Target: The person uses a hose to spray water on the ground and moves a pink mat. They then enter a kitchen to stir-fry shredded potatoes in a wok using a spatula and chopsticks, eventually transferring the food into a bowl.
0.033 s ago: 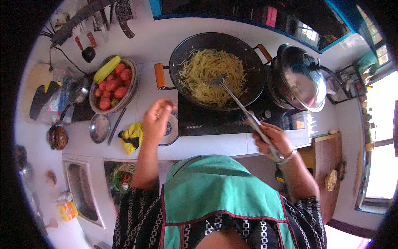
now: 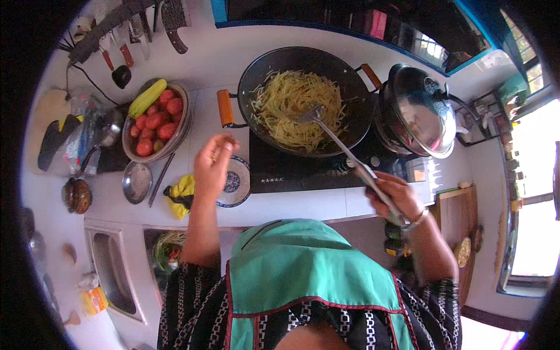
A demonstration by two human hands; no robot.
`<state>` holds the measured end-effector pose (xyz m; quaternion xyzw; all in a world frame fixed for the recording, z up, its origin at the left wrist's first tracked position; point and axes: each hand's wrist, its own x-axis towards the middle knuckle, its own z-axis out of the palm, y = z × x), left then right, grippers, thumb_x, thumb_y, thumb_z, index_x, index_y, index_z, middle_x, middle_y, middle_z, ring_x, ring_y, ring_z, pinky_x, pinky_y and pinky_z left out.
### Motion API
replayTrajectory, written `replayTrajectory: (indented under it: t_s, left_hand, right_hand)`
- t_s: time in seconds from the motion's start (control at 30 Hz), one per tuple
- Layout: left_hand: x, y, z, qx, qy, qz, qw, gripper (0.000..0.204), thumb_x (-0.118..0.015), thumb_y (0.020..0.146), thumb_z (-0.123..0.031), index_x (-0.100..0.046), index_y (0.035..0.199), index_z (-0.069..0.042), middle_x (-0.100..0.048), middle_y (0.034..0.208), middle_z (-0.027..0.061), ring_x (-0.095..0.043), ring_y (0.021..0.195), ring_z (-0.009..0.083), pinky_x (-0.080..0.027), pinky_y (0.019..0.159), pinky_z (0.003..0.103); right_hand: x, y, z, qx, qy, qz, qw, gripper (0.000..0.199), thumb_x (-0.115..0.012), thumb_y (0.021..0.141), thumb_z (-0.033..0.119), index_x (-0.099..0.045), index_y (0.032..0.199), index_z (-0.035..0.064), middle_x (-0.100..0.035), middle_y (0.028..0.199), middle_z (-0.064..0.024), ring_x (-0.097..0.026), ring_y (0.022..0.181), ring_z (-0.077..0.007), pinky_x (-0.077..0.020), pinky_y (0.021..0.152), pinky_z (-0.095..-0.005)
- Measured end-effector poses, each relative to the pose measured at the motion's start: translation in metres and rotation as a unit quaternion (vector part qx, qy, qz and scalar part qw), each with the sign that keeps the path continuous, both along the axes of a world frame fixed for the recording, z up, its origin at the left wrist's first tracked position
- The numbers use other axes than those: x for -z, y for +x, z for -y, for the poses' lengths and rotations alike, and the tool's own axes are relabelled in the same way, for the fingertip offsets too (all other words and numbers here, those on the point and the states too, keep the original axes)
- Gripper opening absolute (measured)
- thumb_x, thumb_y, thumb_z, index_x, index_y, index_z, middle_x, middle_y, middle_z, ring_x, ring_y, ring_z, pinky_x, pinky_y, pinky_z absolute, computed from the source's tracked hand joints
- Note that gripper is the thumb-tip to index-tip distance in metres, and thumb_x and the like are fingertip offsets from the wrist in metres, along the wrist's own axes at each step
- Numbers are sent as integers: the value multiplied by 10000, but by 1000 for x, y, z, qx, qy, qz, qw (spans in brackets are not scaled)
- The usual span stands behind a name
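My right hand (image 2: 396, 198) is closed around the long metal handle of a spatula (image 2: 338, 140). Its slotted blade rests among pale, thin vegetable shreds (image 2: 291, 108) in a black wok (image 2: 359, 105). Nothing shows in my left hand (image 2: 214, 163), which hovers over the counter left of the wok, fingers loosely bent and apart from the thumb. Below that hand lies a blue-and-white patterned plate (image 2: 236, 184), partly covered by it. The wok sits on a black cooktop (image 2: 286, 175), and one of its wooden handles (image 2: 224, 108) sticks out near my left hand.
A lidded pot (image 2: 417, 111) stands right of the wok. To the left are a bowl (image 2: 185, 119) of red produce with a long yellow-green vegetable, a small metal bowl (image 2: 137, 182), chopsticks (image 2: 161, 179) and a yellow cloth-like bundle (image 2: 182, 195). A cleaver (image 2: 174, 26) hangs on the wall.
My right hand and the handle end have shifted slightly right and down. My left hand has moved a little left, showing more of the plate.
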<state>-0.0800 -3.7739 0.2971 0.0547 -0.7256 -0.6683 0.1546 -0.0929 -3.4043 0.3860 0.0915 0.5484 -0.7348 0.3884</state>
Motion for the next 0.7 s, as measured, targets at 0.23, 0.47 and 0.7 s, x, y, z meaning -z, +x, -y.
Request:
replayTrajectory:
  t_s: [0.23,0.47,0.7]
  left_hand:
    - [-2,-76,29,-117,-281,-71,950,309,-577,813,-179,-519,1083,-40,-585,982,137,-588,875,249,-451,781,334]
    - [-1,-85,30,-117,-230,7,966,426,-620,776,-128,-471,1156,-6,-559,1065,148,-595,876,213,-472,779,315]
    - [-9,-78,27,-113,-204,-1,972,444,-629,764,-113,-473,1165,-4,-559,1046,162,-586,900,252,-471,792,320]
  right_hand:
    - [-158,-69,37,-340,640,-448,524,377,-568,755,102,-565,1127,163,-627,880,-109,-620,758,-258,-490,763,-353]
    - [-177,-130,145,-503,725,-411,228,269,-572,708,72,-679,938,163,-649,843,-120,-618,773,-269,-481,754,-377]
    - [-97,-196,66,-430,694,-435,380,336,-608,685,58,-652,998,174,-640,861,-137,-617,775,-281,-490,750,-369]
